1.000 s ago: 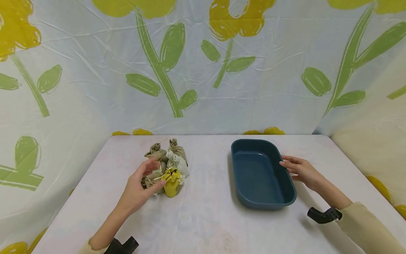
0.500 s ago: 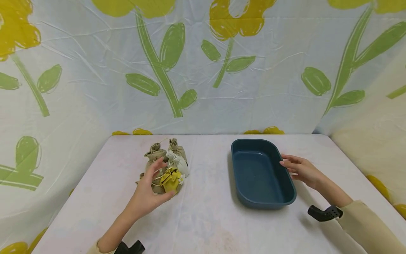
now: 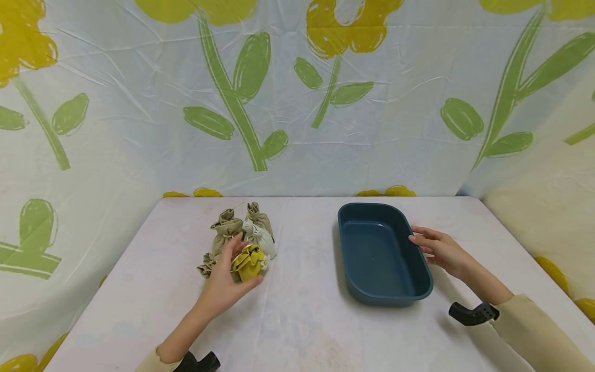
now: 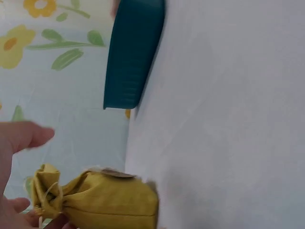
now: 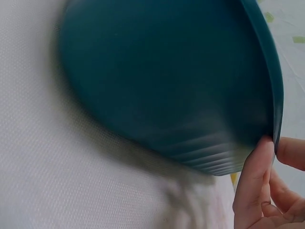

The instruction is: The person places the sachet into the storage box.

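My left hand reaches around a small yellow drawstring pouch, thumb and fingers spread on either side of it. In the left wrist view a gap shows between the thumb and the pouch's gathered neck, and the other fingers are partly hidden at the frame edge. A white flower trim sits on the pouch's side. Over on the right, my right hand pinches the rim of a dark teal plastic bin. The right wrist view shows fingertips on both sides of that rim.
Behind the yellow pouch stand a white pouch and several beige pouches, among them one at the back left and one at the back right. The white-covered table meets a flower-print cloth at the back.
My left hand has moved right and slightly lower in view, from over the beige pouches to around the yellow one. The right hand and the bin have stayed in place.
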A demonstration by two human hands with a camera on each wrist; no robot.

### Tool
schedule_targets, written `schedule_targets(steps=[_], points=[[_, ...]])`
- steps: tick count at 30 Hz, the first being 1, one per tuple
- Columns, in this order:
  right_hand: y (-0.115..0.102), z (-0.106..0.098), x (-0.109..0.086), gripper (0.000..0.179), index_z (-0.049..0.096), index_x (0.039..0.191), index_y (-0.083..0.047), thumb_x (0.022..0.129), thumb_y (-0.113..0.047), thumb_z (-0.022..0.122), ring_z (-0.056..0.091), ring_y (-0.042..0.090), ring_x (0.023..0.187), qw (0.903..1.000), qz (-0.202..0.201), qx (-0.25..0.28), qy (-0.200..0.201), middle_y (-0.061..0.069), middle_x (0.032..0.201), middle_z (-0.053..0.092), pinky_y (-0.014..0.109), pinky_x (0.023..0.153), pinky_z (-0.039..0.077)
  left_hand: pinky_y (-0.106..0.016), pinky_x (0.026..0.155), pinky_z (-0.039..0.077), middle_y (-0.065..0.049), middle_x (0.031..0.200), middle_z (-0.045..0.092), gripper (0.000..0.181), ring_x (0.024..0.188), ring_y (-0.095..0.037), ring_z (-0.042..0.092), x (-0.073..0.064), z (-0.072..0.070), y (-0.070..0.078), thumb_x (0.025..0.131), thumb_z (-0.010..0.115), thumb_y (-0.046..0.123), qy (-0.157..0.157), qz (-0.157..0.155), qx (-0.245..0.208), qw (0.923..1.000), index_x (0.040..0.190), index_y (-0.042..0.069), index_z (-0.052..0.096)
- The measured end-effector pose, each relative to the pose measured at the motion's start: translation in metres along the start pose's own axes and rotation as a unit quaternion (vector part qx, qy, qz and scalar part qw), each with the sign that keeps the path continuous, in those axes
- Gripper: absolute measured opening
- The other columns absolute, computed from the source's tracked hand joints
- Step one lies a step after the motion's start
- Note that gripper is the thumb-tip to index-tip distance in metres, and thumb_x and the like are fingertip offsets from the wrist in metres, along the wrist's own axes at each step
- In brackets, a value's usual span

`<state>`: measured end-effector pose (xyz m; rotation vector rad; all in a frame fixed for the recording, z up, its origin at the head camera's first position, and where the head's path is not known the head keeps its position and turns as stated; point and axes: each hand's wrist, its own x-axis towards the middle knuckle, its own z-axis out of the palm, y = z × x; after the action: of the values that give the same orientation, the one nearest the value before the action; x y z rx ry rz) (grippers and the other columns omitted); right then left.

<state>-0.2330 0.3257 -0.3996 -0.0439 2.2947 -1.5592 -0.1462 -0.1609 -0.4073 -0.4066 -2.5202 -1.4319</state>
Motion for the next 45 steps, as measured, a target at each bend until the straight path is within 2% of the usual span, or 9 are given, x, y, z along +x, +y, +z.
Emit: schedule_targets(steps=[4, 9, 17, 21, 27, 31, 36, 45], points=[[-0.002, 0.0, 0.001, 0.071, 0.014, 0.151, 0.005, 0.101, -0.034, 0.047, 0.056, -0.01, 0.092, 1.0, -0.001, 0.005, 0.003, -0.029, 0.1, 0.054, 0.026, 0.079, 0.051, -0.054, 0.107, 0.038, -0.015, 0.137, 0.052, 0.087, 0.129, -0.033, 0.047, 0.002, 0.006, -0.002, 0.078, 0.079, 0.008, 0.025, -0.02, 0.008, 0.9995, 0.149, 0.008, 0.029], [-0.003, 0.0, 0.002, 0.072, 0.014, 0.151, 0.005, 0.101, -0.034, 0.048, 0.057, -0.008, 0.091, 1.0, 0.0, 0.006, 0.007, -0.028, 0.098, 0.056, 0.025, 0.078, 0.052, -0.049, 0.102, 0.044, -0.015, 0.133, 0.055, 0.072, 0.123, -0.031, 0.051, 0.004, 0.012, -0.001, 0.08, 0.076, 0.007, 0.061, -0.025, 0.02, 0.9976, 0.142, 0.006, 0.041], [0.0, 0.001, 0.002, 0.071, 0.013, 0.151, 0.004, 0.101, -0.033, 0.048, 0.057, -0.007, 0.092, 0.9999, 0.004, 0.014, 0.006, -0.026, 0.1, 0.057, 0.026, 0.079, 0.051, -0.049, 0.097, 0.046, -0.016, 0.131, 0.057, 0.058, 0.119, -0.033, 0.055, 0.007, 0.016, -0.003, 0.081, 0.076, 0.012, 0.091, -0.032, 0.065, 0.9932, 0.134, 0.004, 0.053], [0.0, 0.001, 0.0, 0.072, 0.013, 0.151, 0.004, 0.101, -0.034, 0.048, 0.057, -0.007, 0.092, 0.9999, 0.005, 0.014, 0.007, -0.026, 0.1, 0.056, 0.026, 0.08, 0.051, -0.049, 0.096, 0.046, -0.017, 0.127, 0.059, 0.056, 0.117, -0.033, 0.056, 0.008, 0.017, -0.005, 0.079, 0.078, 0.011, 0.098, -0.034, 0.071, 0.9921, 0.129, 0.002, 0.056], [0.0, 0.002, -0.001, 0.071, 0.013, 0.151, 0.004, 0.101, -0.034, 0.048, 0.057, -0.007, 0.092, 0.9998, 0.007, 0.017, 0.009, -0.025, 0.1, 0.055, 0.025, 0.08, 0.051, -0.044, 0.098, 0.047, -0.012, 0.124, 0.061, 0.053, 0.116, -0.028, 0.058, 0.011, 0.017, -0.006, 0.077, 0.08, 0.008, 0.099, -0.063, 0.043, 0.9922, 0.125, 0.006, 0.059], [0.001, 0.002, -0.001, 0.072, 0.013, 0.151, 0.003, 0.101, -0.035, 0.048, 0.057, -0.007, 0.092, 0.9998, 0.008, 0.017, 0.011, -0.025, 0.101, 0.055, 0.025, 0.081, 0.05, -0.043, 0.098, 0.049, -0.012, 0.125, 0.061, 0.05, 0.117, -0.028, 0.059, 0.013, 0.017, -0.007, 0.077, 0.079, 0.006, 0.103, -0.075, 0.034, 0.9913, 0.123, 0.005, 0.06], [0.003, 0.003, 0.0, 0.071, 0.015, 0.151, 0.003, 0.101, -0.034, 0.049, 0.058, -0.006, 0.092, 0.9996, 0.007, 0.025, 0.014, -0.025, 0.1, 0.056, 0.026, 0.081, 0.05, -0.043, 0.094, 0.051, -0.015, 0.119, 0.064, 0.045, 0.113, -0.03, 0.06, 0.013, 0.018, -0.008, 0.076, 0.078, 0.001, 0.116, -0.075, 0.041, 0.9896, 0.118, 0.0, 0.062], [0.002, 0.005, 0.001, 0.072, 0.013, 0.151, 0.002, 0.101, -0.034, 0.049, 0.059, -0.006, 0.092, 0.9994, 0.008, 0.031, 0.011, -0.025, 0.099, 0.057, 0.026, 0.08, 0.051, -0.035, 0.085, 0.055, -0.013, 0.109, 0.067, 0.039, 0.103, -0.025, 0.063, 0.011, 0.019, -0.007, 0.074, 0.078, -0.004, 0.128, -0.067, 0.041, 0.9887, 0.111, 0.001, 0.067]])
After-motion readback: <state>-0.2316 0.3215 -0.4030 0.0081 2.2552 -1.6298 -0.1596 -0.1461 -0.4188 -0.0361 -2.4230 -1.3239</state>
